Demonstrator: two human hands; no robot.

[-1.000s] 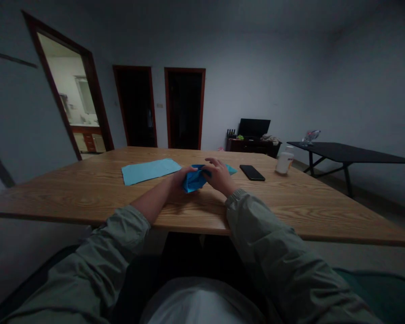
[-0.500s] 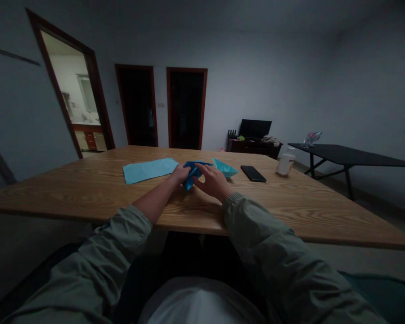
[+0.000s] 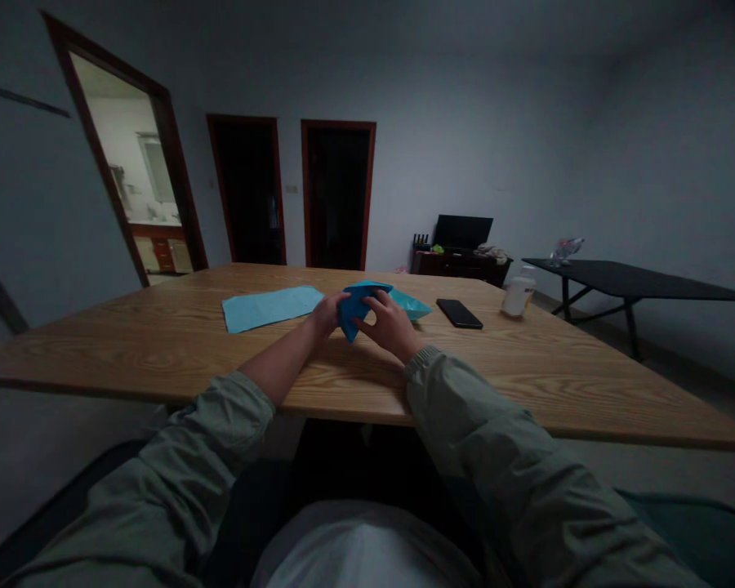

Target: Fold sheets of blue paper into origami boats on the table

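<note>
Closely together, the left hand [image 3: 327, 315] and right hand [image 3: 392, 327] clamp a folded blue paper [image 3: 356, 309] over the wooden tabletop [image 3: 159, 359], apparently to keep its folds shut; a light-blue sheet [image 3: 269, 309] and black smartphone [image 3: 459, 314] lie beyond.

A room in a home, with plain grey walls and a long wooden table [image 3: 159, 351] at its centre. At far left, an open doorway [image 3: 128, 163] shows a bathroom vanity cabinet [image 3: 162, 255] below a wall mirror [image 3: 158, 167]. Against the far wall, a low dark cabinet [image 3: 459, 265] holds a flat-screen television [image 3: 463, 232].
</note>
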